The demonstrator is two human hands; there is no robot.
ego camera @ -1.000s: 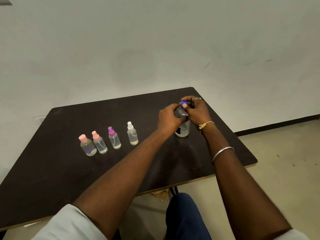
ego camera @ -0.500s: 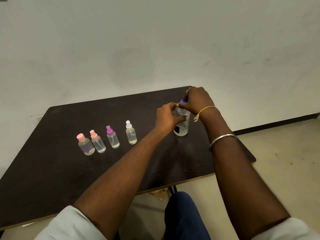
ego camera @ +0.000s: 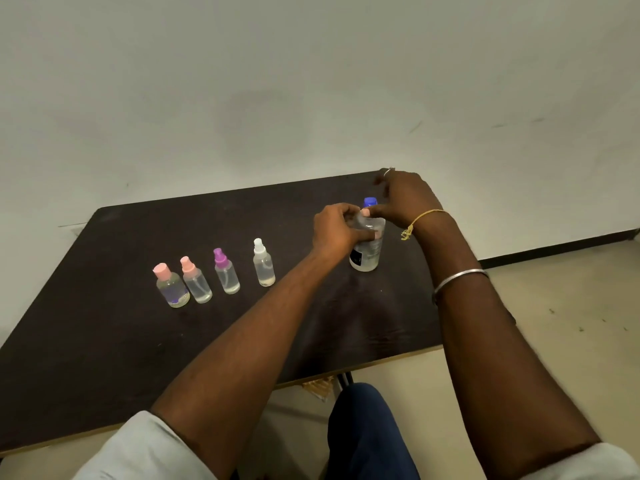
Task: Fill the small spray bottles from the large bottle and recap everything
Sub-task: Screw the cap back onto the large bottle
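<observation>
The large clear bottle [ego camera: 366,252] stands upright on the right part of the dark table [ego camera: 104,341], its blue cap [ego camera: 370,201] on top. My left hand [ego camera: 336,230] grips the bottle's shoulder. My right hand [ego camera: 407,199] hovers just right of the cap with blurred fingers raised off it and the thumb against the neck. To the left stands a row of small capped bottles holding clear liquid: a pink flat-capped bottle [ego camera: 172,291], a pink spray bottle [ego camera: 196,284], a purple spray bottle [ego camera: 227,277] and a white spray bottle [ego camera: 264,266].
A plain wall rises right behind the table. The table's front edge runs across my forearms, and my knee in blue trousers [ego camera: 367,431] sits below it. Bare floor [ego camera: 554,323] lies to the right of the table.
My right hand turned on the blue cap, then lifted its fingers off, so the cap now shows. My left hand stayed on the bottle. The small bottles did not move.
</observation>
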